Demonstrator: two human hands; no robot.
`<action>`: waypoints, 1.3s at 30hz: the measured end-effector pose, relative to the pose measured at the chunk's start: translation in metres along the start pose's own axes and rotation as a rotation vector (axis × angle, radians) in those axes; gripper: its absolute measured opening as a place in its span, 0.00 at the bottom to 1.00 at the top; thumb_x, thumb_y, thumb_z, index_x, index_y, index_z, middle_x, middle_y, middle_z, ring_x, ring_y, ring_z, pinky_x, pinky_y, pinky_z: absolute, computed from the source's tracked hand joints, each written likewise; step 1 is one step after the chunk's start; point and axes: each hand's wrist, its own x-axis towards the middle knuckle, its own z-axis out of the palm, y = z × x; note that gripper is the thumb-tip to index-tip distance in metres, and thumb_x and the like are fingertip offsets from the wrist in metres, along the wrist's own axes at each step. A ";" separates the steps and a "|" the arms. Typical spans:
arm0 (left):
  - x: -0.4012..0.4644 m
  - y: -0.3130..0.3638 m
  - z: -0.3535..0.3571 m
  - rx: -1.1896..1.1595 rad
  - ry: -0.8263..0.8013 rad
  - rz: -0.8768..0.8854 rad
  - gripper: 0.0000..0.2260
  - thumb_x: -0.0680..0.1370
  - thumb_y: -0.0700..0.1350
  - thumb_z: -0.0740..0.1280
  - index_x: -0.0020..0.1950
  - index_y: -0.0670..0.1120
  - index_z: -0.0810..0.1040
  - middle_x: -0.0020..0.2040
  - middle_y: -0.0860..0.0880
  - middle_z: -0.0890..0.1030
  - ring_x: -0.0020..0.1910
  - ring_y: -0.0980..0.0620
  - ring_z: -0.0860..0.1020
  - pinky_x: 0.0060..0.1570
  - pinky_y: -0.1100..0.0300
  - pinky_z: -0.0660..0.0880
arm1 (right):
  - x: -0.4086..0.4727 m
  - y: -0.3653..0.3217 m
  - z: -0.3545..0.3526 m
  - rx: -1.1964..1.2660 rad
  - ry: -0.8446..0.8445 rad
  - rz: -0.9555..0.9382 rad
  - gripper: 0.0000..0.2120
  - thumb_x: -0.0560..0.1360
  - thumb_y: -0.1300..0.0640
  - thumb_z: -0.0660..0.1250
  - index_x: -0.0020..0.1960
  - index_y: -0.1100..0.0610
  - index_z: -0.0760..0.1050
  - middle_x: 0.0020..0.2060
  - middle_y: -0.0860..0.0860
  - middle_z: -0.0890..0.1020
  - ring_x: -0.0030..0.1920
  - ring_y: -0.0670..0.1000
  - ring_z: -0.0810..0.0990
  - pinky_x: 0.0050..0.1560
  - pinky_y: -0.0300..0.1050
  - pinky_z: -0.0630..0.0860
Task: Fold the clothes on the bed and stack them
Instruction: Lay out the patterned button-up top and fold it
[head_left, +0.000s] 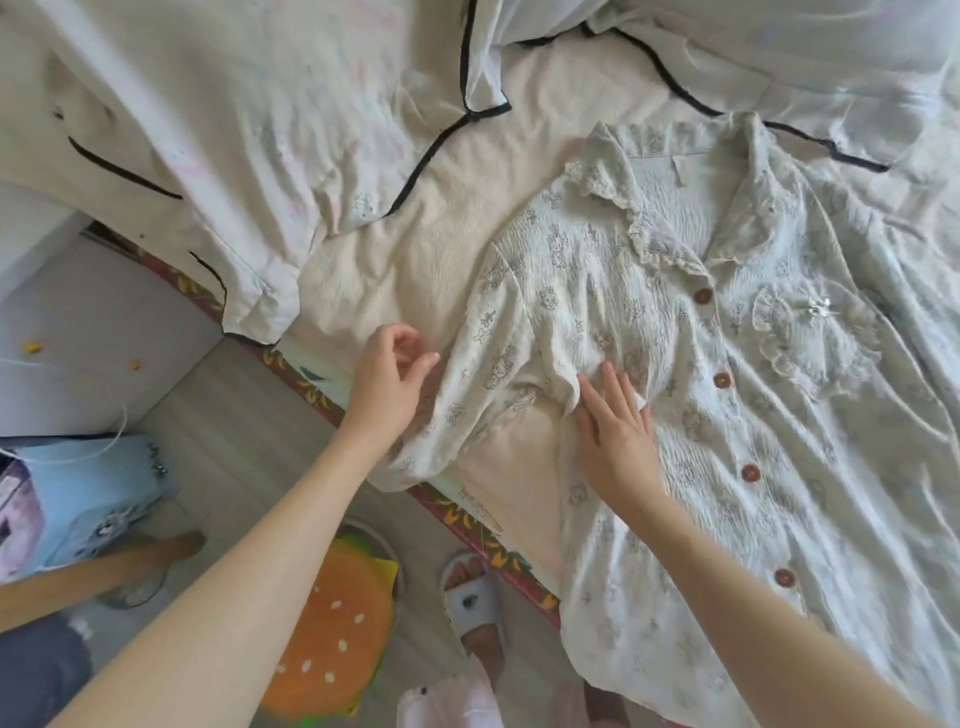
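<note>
A pale printed pyjama shirt (727, 415) with brown buttons and a frilled collar lies face up on the bed (415, 249). Its short sleeve (488, 374) spreads toward the bed's edge. My right hand (615, 436) presses flat on the shirt near the armpit, fingers straight. My left hand (387, 379) hovers at the sleeve's outer edge with fingers loosely curled, holding nothing that I can see. More white garments with dark piping (249, 156) lie crumpled at the back left and along the top (727, 57).
The bed's patterned edge (467, 525) runs diagonally below the shirt. On the floor sit a burger-shaped cushion (332, 629), a light blue bag (88, 499) and my slippered foot (475, 597). Another person's leg (104, 566) is at the left.
</note>
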 end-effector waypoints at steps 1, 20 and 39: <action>0.004 0.001 0.001 -0.037 -0.021 -0.059 0.12 0.78 0.46 0.66 0.59 0.45 0.70 0.49 0.56 0.74 0.45 0.61 0.74 0.40 0.78 0.68 | 0.000 -0.003 0.000 0.086 0.026 0.031 0.20 0.83 0.53 0.51 0.75 0.51 0.61 0.77 0.50 0.52 0.77 0.50 0.45 0.75 0.57 0.43; 0.009 -0.052 -0.092 0.077 -0.208 -0.110 0.05 0.74 0.53 0.70 0.41 0.54 0.77 0.35 0.60 0.80 0.33 0.64 0.76 0.34 0.63 0.69 | -0.011 -0.042 0.024 -0.318 0.155 -0.259 0.27 0.79 0.48 0.60 0.75 0.50 0.59 0.76 0.57 0.56 0.75 0.58 0.49 0.71 0.68 0.45; -0.022 -0.047 -0.135 0.316 0.063 -0.047 0.08 0.81 0.44 0.60 0.56 0.44 0.75 0.44 0.50 0.77 0.42 0.51 0.73 0.42 0.60 0.64 | 0.005 -0.063 0.036 -0.632 -0.289 -0.416 0.29 0.81 0.51 0.55 0.77 0.44 0.45 0.76 0.50 0.35 0.76 0.56 0.35 0.71 0.60 0.32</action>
